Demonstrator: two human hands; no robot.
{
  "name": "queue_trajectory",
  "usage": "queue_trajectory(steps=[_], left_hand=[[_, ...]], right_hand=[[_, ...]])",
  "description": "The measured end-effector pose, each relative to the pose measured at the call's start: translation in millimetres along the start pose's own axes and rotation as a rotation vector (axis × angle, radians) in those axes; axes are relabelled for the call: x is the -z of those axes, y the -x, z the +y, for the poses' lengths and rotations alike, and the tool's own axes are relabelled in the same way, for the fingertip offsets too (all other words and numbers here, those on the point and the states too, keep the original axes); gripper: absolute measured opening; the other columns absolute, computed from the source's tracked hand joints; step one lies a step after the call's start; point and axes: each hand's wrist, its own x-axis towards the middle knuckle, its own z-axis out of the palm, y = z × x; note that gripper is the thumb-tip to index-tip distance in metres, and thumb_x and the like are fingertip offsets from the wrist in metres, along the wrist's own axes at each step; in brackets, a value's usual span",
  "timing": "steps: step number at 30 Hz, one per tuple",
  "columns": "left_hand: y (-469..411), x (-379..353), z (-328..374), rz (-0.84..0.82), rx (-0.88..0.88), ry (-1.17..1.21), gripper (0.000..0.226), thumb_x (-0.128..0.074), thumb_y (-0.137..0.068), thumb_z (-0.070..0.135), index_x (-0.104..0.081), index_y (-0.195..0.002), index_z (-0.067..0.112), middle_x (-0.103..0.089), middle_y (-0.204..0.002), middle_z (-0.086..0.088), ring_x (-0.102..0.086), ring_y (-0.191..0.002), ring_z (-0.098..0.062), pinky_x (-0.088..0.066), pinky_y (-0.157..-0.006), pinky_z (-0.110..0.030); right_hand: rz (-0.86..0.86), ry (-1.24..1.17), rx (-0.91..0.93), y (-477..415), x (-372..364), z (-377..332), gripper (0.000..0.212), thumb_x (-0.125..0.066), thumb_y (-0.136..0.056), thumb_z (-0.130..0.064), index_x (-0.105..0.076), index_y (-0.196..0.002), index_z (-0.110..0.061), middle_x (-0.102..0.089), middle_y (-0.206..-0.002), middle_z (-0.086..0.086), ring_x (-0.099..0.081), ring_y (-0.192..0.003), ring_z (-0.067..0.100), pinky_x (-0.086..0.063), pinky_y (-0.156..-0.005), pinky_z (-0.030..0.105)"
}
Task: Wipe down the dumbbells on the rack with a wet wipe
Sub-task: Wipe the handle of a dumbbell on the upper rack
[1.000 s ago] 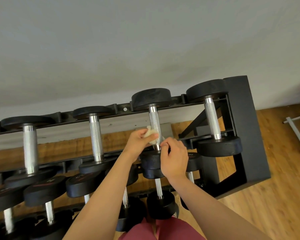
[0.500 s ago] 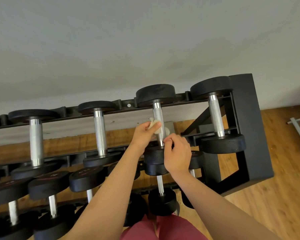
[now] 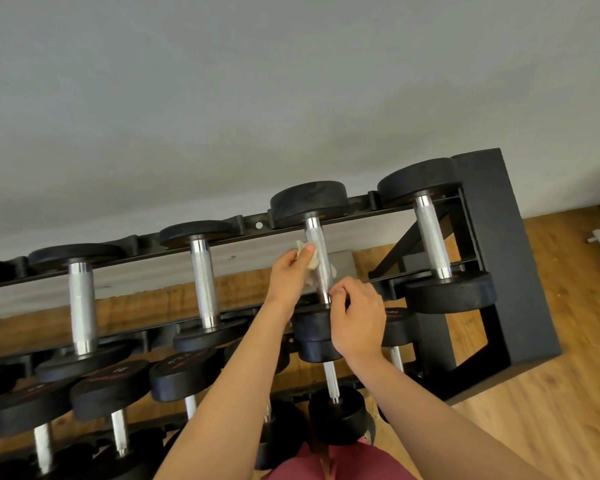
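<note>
Your left hand (image 3: 291, 275) pinches the wet wipe (image 3: 311, 271) against the left side of the dumbbell (image 3: 321, 261) handle, about mid-length. The wipe passes behind the handle and shows again on its right side. Your right hand (image 3: 357, 320) sits at the handle's near end, fingers curled, thumb touching steel; whether it grips cannot be told. The dumbbell lies on the top tier of the rack (image 3: 492, 237).

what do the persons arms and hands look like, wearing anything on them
The left forearm and right forearm are bare, with no sleeves in view. The left hand and right hand wear no gloves, and no watch, ring or band shows. A dull red garment shows at the bottom edge.
</note>
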Motion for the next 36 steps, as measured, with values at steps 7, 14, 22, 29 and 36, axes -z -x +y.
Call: queue_trajectory(steps=[7,14,22,29,36], left_hand=[[20,11,-8,-0.031,0.04,-0.024,0.03,-0.046,-0.103,0.021,-0.055,-0.13,0.015,-0.058,-0.127,-0.003,-0.057,-0.114,-0.016,-0.049,-0.097,-0.032],[20,8,-7,-0.019,-0.019,-0.156,0.032,-0.064,-0.093,0.022,-0.062,-0.122,0.009,-0.067,-0.111,-0.001,-0.062,-0.095,-0.006,-0.049,-0.076,-0.017],[13,-12,-12,0.113,-0.003,-0.09,0.025,-0.073,-0.085,0.034,-0.073,-0.091,0.009,-0.071,-0.089,-0.003,-0.065,-0.084,-0.017,-0.053,-0.075,-0.029],[14,4,-21,0.195,-0.085,-0.174,0.031,-0.067,-0.09,0.015,-0.058,-0.061,0.013,-0.06,-0.065,-0.008,-0.056,-0.064,-0.017,-0.045,-0.063,-0.025],[12,11,-12,-0.042,-0.026,-0.165,0.006,-0.075,-0.084,0.021,-0.07,-0.087,0.018,-0.072,-0.099,-0.002,-0.067,-0.093,-0.014,-0.052,-0.079,-0.022]], right_hand=[[0.005,0.0,-0.009,0,0,-1,0.036,-0.033,-0.093,-0.033,-0.061,-0.076,-0.02,-0.059,-0.07,-0.008,-0.052,-0.069,0.011,-0.047,-0.067,0.033],[0.011,0.001,0.003,0,1,-2,0.036,-0.032,-0.093,-0.034,-0.06,-0.075,-0.021,-0.058,-0.07,-0.01,-0.051,-0.068,0.009,-0.045,-0.067,0.03],[-0.002,0.003,-0.005,0,0,0,0.037,-0.031,-0.093,-0.034,-0.06,-0.075,-0.021,-0.059,-0.069,-0.008,-0.051,-0.068,0.011,-0.046,-0.068,0.035],[0.003,-0.008,0.002,0,1,-1,0.036,-0.033,-0.091,-0.033,-0.061,-0.075,-0.019,-0.06,-0.07,-0.007,-0.053,-0.069,0.013,-0.048,-0.066,0.037],[0.008,-0.022,0.013,0,-1,1,0.035,-0.033,-0.092,-0.032,-0.061,-0.075,-0.02,-0.06,-0.07,-0.008,-0.051,-0.069,0.011,-0.044,-0.064,0.031]])
